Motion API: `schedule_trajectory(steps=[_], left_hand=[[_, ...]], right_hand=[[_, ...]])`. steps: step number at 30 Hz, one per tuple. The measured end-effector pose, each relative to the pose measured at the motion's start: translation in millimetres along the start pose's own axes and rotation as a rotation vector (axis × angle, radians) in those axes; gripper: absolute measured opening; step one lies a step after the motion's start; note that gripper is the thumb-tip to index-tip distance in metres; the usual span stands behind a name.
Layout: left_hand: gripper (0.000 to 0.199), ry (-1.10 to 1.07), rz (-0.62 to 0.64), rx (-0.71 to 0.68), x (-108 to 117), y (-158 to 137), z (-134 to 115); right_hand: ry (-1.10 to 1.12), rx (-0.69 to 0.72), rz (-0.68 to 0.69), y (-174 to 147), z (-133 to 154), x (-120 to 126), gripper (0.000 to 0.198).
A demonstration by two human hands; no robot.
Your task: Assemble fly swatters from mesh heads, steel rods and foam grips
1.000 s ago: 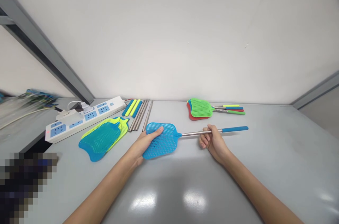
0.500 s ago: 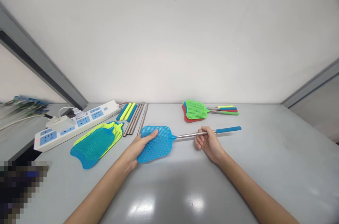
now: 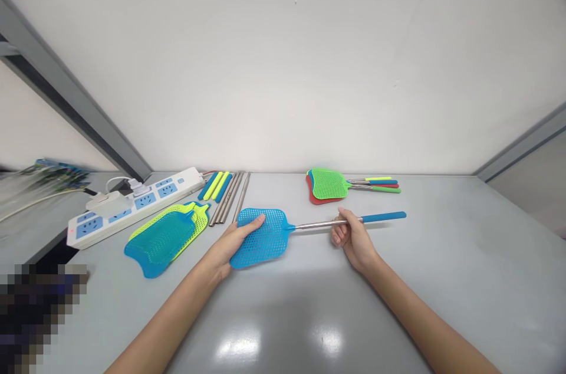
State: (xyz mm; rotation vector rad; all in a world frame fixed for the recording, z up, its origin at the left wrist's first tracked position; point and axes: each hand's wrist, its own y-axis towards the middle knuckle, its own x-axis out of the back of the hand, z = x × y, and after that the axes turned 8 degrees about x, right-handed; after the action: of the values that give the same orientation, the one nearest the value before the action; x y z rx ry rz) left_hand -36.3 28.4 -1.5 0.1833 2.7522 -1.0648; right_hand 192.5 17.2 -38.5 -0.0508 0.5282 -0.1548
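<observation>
A blue fly swatter [image 3: 267,239] with a perforated head, metal shaft and blue handle lies across between my two hands, above the table. My left hand [image 3: 227,249] grips its head at the left edge, thumb on top and the other fingers hidden beneath. Curled fingers of my right hand [image 3: 354,242] close around the metal shaft just before the handle. Left of my left hand, blue and yellow swatter heads [image 3: 163,238] lie stacked. Behind it are several metal rods [image 3: 227,200] and blue and yellow handle grips [image 3: 215,186].
Several whole fly swatters [image 3: 329,184], a green one on top, lie in a pile near the back wall. A white power strip [image 3: 144,203] with plugged-in adapters runs along the left. Clear plastic-wrapped items [image 3: 62,176] sit at far left.
The view has shifted slightly, so the things on the table appear a little further right. Both hands keep their hold on the blue fly swatter, with hardly any visible movement.
</observation>
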Motion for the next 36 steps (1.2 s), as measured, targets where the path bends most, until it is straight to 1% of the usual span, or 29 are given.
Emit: schedule_trajectory(steps=[3, 5, 8, 13, 19, 29, 36], left_hand=[[0.04, 0.001, 0.005, -0.002, 0, 0, 0], [0.04, 0.001, 0.008, -0.005, 0, -1, 0], [0.04, 0.007, 0.004, -0.005, 0, -1, 0], [0.04, 0.013, -0.002, 0.0, 1, 2, -1], [0.042, 0.008, -0.012, -0.009, 1, 3, 0], [0.04, 0.002, -0.029, -0.026, 1, 3, 2], [0.038, 0.012, -0.019, -0.031, 1, 5, 3]], right_hand=[[-0.012, 0.036, -0.035, 1, 2, 1, 0.04], [0.013, 0.028, -0.025, 1, 4, 2, 0.042], [0.049, -0.001, -0.005, 0, 8, 2, 0.047], [0.032, -0.044, -0.027, 0, 11, 2, 0.051], [0.029, -0.116, -0.061, 2, 9, 1, 0.047], [0.063, -0.082, -0.056, 3, 7, 2, 0.042], [0.06, -0.071, -0.053, 3, 6, 2, 0.042]])
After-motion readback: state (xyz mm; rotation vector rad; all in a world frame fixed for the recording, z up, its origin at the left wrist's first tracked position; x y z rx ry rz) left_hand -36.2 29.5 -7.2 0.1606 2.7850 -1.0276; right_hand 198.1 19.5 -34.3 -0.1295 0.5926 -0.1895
